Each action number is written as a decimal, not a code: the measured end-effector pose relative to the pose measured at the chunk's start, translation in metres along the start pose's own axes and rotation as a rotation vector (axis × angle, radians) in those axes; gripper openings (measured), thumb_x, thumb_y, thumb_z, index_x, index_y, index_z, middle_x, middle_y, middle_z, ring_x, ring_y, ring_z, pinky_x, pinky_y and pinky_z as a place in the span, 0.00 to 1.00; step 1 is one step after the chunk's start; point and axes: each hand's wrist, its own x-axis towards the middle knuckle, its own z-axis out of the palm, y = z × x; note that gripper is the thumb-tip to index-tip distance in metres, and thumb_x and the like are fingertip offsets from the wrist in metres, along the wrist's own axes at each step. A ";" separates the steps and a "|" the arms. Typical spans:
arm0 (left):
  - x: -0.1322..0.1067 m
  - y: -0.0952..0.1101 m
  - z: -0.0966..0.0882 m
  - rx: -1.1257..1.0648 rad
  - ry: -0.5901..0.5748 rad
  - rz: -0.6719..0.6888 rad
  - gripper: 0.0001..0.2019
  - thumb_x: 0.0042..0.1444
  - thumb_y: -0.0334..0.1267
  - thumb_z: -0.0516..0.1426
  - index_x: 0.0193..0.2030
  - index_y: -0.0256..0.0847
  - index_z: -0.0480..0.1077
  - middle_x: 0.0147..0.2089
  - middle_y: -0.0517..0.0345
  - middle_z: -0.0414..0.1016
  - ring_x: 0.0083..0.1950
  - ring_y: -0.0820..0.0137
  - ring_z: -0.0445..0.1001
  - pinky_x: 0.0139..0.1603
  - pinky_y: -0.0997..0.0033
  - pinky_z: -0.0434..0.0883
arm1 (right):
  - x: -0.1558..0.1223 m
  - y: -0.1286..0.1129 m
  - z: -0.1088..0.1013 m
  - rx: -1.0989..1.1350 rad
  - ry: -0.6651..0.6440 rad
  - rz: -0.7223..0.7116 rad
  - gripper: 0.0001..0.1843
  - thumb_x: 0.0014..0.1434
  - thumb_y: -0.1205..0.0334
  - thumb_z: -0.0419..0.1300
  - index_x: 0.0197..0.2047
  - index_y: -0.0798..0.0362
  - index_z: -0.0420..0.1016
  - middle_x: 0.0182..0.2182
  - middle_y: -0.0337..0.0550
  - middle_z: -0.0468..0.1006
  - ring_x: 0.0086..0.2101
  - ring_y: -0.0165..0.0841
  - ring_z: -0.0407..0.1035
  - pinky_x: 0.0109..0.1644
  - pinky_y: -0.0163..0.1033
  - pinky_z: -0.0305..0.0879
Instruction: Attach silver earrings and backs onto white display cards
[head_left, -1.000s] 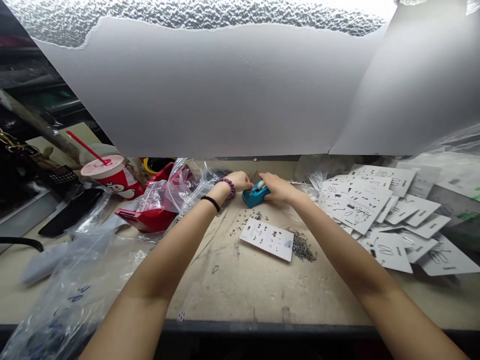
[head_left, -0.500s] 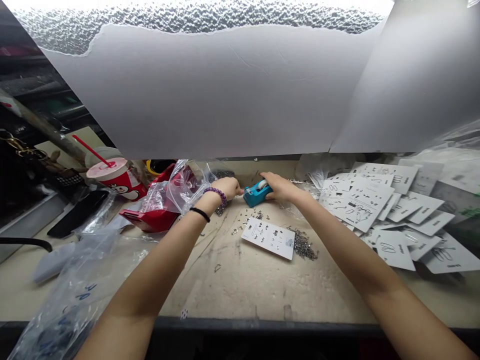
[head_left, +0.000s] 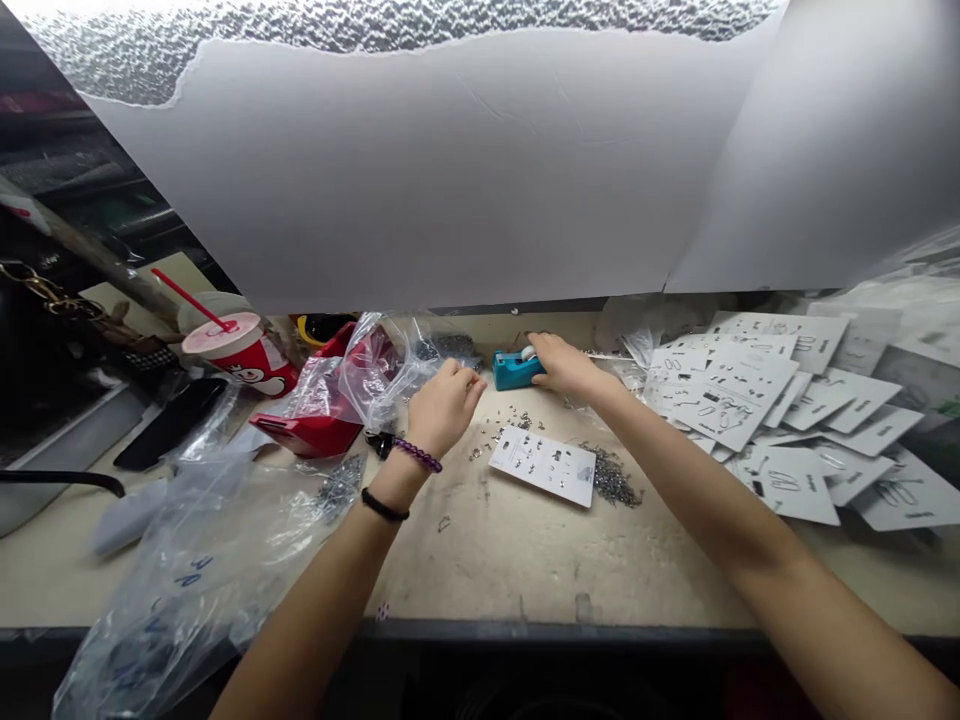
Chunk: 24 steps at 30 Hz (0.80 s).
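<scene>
My right hand is closed round the right end of a blue tape dispenser, its fingers at the white tape roll. To the left of the dispenser and apart from it, my left hand is raised above the table with thumb and fingers pinched together. Whatever sits in that pinch is too small to make out. In front of both hands lies a white card with small pieces of jewellery fixed on it. Beside the card is a heap of small metal pieces, and more loose bits are scattered behind it.
Several white jewellery cards are piled at the right. To the left stand a red container with plastic bags, a red cup with a straw, and a black phone. A clear bag reaches the front edge. White paper hangs overhead.
My left hand has moved from the dispenser's front end toward me and to the left. My right hand stays on the dispenser, which has turned slightly.
</scene>
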 end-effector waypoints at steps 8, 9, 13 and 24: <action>-0.018 0.029 -0.004 -0.508 -0.087 0.187 0.13 0.57 0.42 0.47 0.35 0.40 0.70 0.35 0.57 0.69 0.34 0.71 0.66 0.35 0.70 0.64 | -0.058 -0.031 -0.035 0.448 -0.060 -0.065 0.16 0.59 0.50 0.51 0.38 0.52 0.72 0.38 0.44 0.75 0.39 0.36 0.68 0.41 0.41 0.64; -0.018 0.033 -0.002 -0.513 -0.110 0.195 0.13 0.57 0.42 0.47 0.35 0.40 0.70 0.35 0.57 0.69 0.33 0.71 0.66 0.34 0.71 0.63 | -0.065 -0.030 -0.035 0.491 -0.080 -0.061 0.15 0.58 0.50 0.53 0.35 0.52 0.72 0.35 0.42 0.76 0.37 0.35 0.69 0.40 0.40 0.64; -0.015 0.044 0.008 -0.559 -0.168 0.232 0.13 0.56 0.40 0.47 0.37 0.40 0.71 0.37 0.56 0.71 0.37 0.70 0.67 0.36 0.71 0.63 | -0.085 -0.022 -0.028 0.602 0.011 -0.010 0.12 0.56 0.53 0.56 0.31 0.53 0.73 0.31 0.41 0.75 0.34 0.33 0.69 0.39 0.40 0.63; -0.079 0.043 0.014 -0.753 -0.759 0.034 0.16 0.55 0.48 0.49 0.38 0.40 0.70 0.27 0.57 0.74 0.29 0.69 0.70 0.29 0.72 0.64 | -0.118 0.004 -0.022 0.619 -0.170 0.202 0.08 0.52 0.56 0.58 0.33 0.51 0.70 0.34 0.42 0.73 0.35 0.34 0.68 0.35 0.39 0.64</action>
